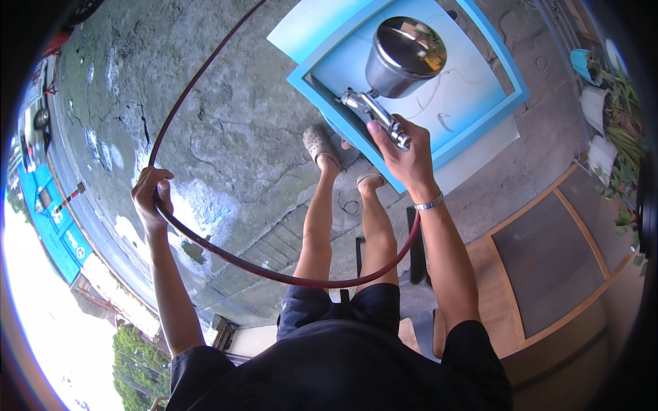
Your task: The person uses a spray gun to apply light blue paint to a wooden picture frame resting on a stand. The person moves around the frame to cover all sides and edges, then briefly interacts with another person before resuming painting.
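My right hand (410,164) is wrapped round the handle of a silver spray gun (403,68) with a shiny metal cup on top. The gun is over a light blue frame (473,133), its nozzle toward the frame's left side. Inside the frame shows a white sheet (466,85) with blue shading and dark curved marks. Out to the left, my left hand (152,195) is closed on a dark red hose (274,276). The hose sags in a loop across my legs, and its right end passes behind my right wrist. Where it joins the gun is hidden.
Rough, stained concrete (233,103) lies around my feet, which wear clogs (319,145). To the right are a wood-edged dark panel (552,257) and plants (624,116). A blue vehicle (58,229) stands far left. The hose runs on toward the top.
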Tool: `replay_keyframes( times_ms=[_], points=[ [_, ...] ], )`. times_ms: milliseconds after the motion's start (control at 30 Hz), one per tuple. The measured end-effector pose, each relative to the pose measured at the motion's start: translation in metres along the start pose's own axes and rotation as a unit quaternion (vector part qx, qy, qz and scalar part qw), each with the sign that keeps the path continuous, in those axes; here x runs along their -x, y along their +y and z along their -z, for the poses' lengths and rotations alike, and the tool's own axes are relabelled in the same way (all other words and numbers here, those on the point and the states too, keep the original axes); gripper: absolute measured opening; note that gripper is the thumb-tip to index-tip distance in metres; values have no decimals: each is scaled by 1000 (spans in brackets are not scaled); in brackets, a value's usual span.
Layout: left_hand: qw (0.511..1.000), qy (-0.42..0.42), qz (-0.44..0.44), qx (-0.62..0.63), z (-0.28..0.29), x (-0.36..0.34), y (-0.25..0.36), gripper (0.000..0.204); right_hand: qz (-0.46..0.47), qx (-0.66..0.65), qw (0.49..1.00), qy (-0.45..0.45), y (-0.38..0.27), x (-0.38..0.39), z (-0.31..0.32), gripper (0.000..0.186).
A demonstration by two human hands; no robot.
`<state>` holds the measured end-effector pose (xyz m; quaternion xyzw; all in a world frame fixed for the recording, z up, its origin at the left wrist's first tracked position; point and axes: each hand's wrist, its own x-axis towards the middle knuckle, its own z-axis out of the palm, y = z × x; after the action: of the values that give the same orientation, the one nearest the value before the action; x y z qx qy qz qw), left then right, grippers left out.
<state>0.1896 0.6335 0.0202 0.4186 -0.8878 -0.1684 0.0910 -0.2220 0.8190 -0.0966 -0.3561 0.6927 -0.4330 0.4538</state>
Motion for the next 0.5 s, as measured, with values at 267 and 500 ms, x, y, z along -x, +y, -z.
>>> replay_keyframes(
  times_ms=[267, 500],
  points=[
    [1000, -9, 14, 2, 0, 0, 4, 53, 44, -23, 997, -53, 4, -3, -3, 31],
    [1000, -3, 3, 3, -1, -9, 14, 54, 71, 90, 991, 62, 23, -55, 27, 42]
  ],
)
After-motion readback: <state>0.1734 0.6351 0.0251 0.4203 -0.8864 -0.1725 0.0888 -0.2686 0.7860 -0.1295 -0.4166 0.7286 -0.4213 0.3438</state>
